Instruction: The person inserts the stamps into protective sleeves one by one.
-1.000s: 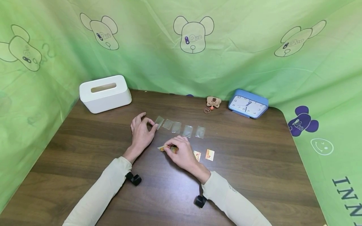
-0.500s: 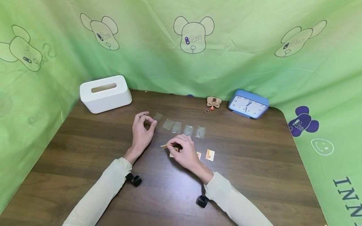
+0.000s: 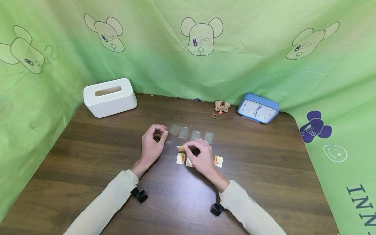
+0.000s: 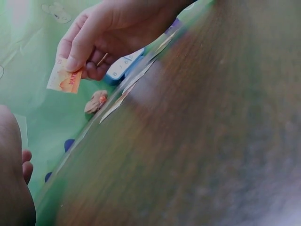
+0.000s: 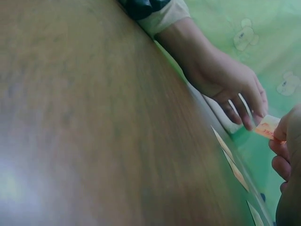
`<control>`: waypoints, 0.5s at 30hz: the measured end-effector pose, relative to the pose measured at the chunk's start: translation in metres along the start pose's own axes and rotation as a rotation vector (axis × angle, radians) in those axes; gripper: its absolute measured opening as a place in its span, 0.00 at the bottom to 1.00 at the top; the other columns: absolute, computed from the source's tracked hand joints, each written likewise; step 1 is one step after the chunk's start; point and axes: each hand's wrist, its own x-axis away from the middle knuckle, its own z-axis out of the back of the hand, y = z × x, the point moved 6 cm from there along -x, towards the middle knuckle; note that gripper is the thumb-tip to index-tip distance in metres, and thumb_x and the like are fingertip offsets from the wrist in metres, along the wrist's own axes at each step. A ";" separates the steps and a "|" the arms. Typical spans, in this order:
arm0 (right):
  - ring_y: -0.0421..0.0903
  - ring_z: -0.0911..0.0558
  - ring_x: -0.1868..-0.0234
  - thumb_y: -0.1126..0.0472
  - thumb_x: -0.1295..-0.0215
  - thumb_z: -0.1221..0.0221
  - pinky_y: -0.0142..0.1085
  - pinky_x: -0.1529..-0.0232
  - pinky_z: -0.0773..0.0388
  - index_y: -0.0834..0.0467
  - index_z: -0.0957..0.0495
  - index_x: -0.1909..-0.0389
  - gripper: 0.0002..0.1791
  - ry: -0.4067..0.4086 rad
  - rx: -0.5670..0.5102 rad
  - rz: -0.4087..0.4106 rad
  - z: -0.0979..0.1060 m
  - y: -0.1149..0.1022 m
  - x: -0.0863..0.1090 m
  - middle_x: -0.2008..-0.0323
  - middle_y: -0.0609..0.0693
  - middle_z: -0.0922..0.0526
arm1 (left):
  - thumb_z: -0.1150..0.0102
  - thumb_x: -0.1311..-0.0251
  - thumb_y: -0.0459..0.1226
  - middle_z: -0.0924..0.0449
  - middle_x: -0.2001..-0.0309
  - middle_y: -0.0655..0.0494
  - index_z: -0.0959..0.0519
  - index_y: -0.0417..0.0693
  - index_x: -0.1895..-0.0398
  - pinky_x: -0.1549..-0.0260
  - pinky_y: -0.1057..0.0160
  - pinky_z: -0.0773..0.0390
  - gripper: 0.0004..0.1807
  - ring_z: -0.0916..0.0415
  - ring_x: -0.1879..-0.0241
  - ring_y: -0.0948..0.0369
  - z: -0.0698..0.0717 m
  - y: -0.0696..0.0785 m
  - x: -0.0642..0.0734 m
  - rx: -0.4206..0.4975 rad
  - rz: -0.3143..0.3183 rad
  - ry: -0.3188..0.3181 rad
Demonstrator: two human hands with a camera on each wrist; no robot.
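Observation:
My left hand (image 3: 152, 143) is raised just left of a row of clear plastic sleeves (image 3: 183, 133). Thumb and fingertips pinch one such sleeve (image 4: 22, 129), its see-through edge showing past the hand in the left wrist view. With thumb and forefinger, my right hand (image 3: 203, 158) pinches a small orange-and-white card (image 4: 66, 79) by one end, above the table. Below it lie similar cards: one at the left (image 3: 180, 158), another (image 3: 189, 162) partly covered by the right hand, and a card (image 3: 218, 161) farther right.
A white tissue box (image 3: 110, 98) stands at the back left of the wooden table (image 3: 97, 150). Toward the back right are a brown bear-like trinket (image 3: 222, 106) with a ring (image 3: 215, 115) and a blue clock (image 3: 258, 109). A green printed curtain (image 3: 158, 65) surrounds the table.
The left hand has lifted the leftmost sleeve from the row and moved slightly toward me and right. The right hand has raised its card and shifted right, uncovering cards on the table.

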 end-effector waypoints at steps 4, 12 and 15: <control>0.49 0.13 0.61 0.68 0.36 0.26 0.43 0.53 0.27 0.55 0.07 0.61 0.06 0.016 -0.021 -0.004 0.007 0.003 0.001 0.66 0.46 0.08 | 0.29 0.31 0.24 0.13 0.62 0.43 0.17 0.36 0.59 0.62 0.74 0.21 0.05 0.20 0.63 0.64 -0.001 -0.003 0.003 0.005 0.041 -0.043; 0.53 0.15 0.61 0.65 0.34 0.25 0.40 0.49 0.27 0.60 0.09 0.64 0.02 0.059 -0.078 0.005 0.015 0.008 -0.001 0.65 0.49 0.08 | 0.28 0.31 0.25 0.14 0.64 0.44 0.15 0.35 0.57 0.62 0.74 0.22 0.04 0.21 0.64 0.65 -0.007 0.000 0.010 0.007 0.046 -0.096; 0.53 0.16 0.60 0.67 0.36 0.25 0.37 0.49 0.27 0.60 0.08 0.64 0.02 0.072 -0.085 0.010 0.016 0.008 -0.001 0.66 0.50 0.08 | 0.27 0.31 0.24 0.12 0.63 0.44 0.14 0.35 0.55 0.62 0.74 0.21 0.06 0.20 0.64 0.65 -0.009 0.003 0.013 0.026 0.045 -0.128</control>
